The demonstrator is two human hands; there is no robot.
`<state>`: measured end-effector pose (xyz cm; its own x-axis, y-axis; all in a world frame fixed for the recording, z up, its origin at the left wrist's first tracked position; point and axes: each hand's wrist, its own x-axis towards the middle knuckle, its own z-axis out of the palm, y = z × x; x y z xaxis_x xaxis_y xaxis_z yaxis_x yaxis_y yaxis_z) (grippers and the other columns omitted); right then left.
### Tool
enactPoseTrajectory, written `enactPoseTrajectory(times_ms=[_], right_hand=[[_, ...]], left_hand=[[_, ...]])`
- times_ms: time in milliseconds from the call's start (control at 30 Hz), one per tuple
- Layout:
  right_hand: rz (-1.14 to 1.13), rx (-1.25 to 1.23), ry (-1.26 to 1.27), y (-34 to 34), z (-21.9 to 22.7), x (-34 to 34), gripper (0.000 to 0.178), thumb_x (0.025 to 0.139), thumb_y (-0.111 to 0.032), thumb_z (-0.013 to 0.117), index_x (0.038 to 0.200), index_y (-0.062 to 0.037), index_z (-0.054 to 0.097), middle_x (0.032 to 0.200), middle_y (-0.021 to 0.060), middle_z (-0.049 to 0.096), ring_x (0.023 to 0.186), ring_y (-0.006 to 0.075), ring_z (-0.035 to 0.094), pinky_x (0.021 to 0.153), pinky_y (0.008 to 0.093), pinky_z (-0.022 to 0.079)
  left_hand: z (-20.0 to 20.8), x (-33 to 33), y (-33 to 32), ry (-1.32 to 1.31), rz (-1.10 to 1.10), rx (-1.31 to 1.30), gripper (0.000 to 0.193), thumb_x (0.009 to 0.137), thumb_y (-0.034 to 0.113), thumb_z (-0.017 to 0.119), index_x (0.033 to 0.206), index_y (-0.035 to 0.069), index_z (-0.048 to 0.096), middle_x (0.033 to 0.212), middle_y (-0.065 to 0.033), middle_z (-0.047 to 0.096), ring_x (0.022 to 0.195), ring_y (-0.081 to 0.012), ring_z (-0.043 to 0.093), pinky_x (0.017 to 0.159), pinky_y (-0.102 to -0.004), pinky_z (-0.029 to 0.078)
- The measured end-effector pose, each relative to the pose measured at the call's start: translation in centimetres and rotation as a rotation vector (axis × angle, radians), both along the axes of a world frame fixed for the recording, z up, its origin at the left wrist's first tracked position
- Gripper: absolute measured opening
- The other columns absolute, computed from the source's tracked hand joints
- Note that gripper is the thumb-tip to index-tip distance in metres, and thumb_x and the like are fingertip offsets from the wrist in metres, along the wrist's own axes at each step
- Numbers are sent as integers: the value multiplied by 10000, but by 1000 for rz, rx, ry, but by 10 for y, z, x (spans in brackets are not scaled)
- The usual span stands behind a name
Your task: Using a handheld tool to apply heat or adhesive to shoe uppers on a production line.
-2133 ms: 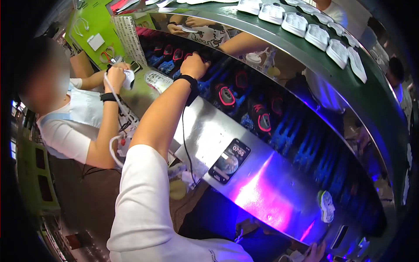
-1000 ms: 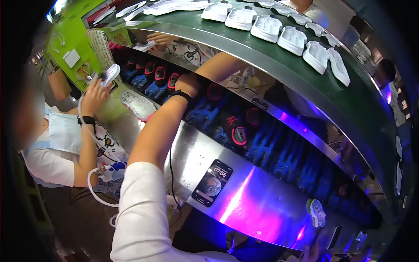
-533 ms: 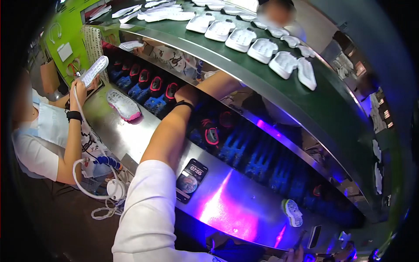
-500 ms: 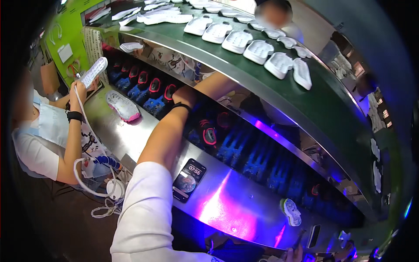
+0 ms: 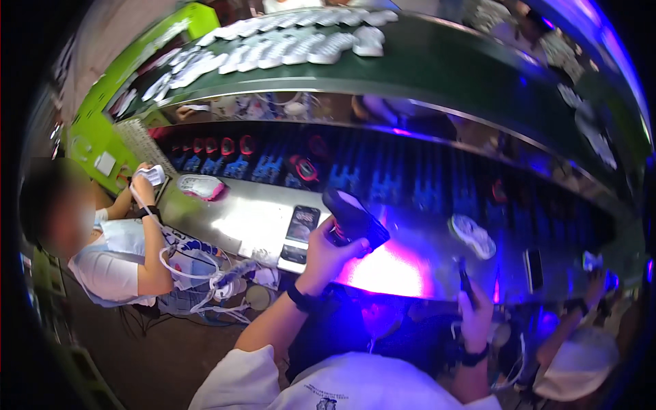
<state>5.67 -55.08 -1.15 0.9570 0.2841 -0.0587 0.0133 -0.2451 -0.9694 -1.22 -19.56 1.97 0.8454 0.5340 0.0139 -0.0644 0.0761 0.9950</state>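
My left hand [image 5: 325, 258] is closed round a dark shoe upper [image 5: 350, 213], held up over the front part of the metal bench. Its toe end points up and left, with a pale patch showing on one side. My right hand [image 5: 477, 320] is closed on a slim dark tool [image 5: 465, 279], upright near the bench's front edge; its kind cannot be made out. Between the tool and the rack lies a white sole [image 5: 473, 237] with a yellow-green rim. A phone [image 5: 301, 229] rests just left of my left hand.
Blue holders [image 5: 386, 188] run behind the bench, several bearing red-rimmed dark uppers [image 5: 227, 145]. White soles [image 5: 273, 51] line the raised green belt [image 5: 437, 68]. A co-worker [image 5: 126, 253] at left handles a white sole. Another phone [image 5: 535, 271] and a white-pink sole [image 5: 200, 186] lie on the bench.
My left hand has drawn back from the row of holders, bringing a dark shoe upper with it. The view has turned, and my right hand with its tool shows more fully.
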Motion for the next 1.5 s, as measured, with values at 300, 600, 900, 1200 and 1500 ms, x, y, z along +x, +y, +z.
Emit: enactPoseTrajectory(times_ms=[300, 600, 900, 1200, 1500], right_hand=[[177, -11, -86, 0, 69, -31, 401, 908, 9, 659, 1309, 24, 646, 994, 90, 731, 905, 144, 688, 858, 274, 526], [212, -202, -320, -10, 77, -34, 448, 856, -50, 726, 1300, -72, 673, 990, 150, 742, 873, 236, 730, 809, 303, 547], [423, 21, 26, -42, 56, -36, 404, 849, -63, 745, 1249, -43, 697, 989, 127, 742, 871, 203, 695, 818, 313, 528], [360, 12, 105, -28, 47, -22, 383, 886, -58, 740, 1263, -19, 684, 956, 90, 733, 848, 140, 641, 814, 288, 505], [288, 198, 308, -21, 30, -33, 386, 920, -63, 709, 1292, 24, 658, 878, 38, 682, 742, 102, 616, 683, 243, 500]], left_hand=[[11, -37, -93, -611, -288, 934, 464, 802, 110, 775, 1246, 45, 660, 1285, -182, 627, 1244, -438, 600, 1046, -538, 518], [29, -39, -103, -664, -435, 1226, 355, 907, 177, 708, 1251, 94, 674, 1293, -148, 606, 1239, -400, 603, 1038, -565, 536], [23, -32, -86, -623, -436, 1325, 383, 881, 163, 725, 1259, 116, 680, 1306, -130, 605, 1250, -389, 598, 1032, -556, 539], [7, -25, -84, -456, -401, 1270, 440, 832, 120, 716, 1271, 124, 695, 1306, -125, 619, 1253, -368, 587, 1107, -562, 452], [-9, -29, -93, -288, -276, 1111, 539, 735, 8, 756, 1258, 115, 683, 1245, -135, 651, 1232, -392, 609, 1094, -548, 471]])
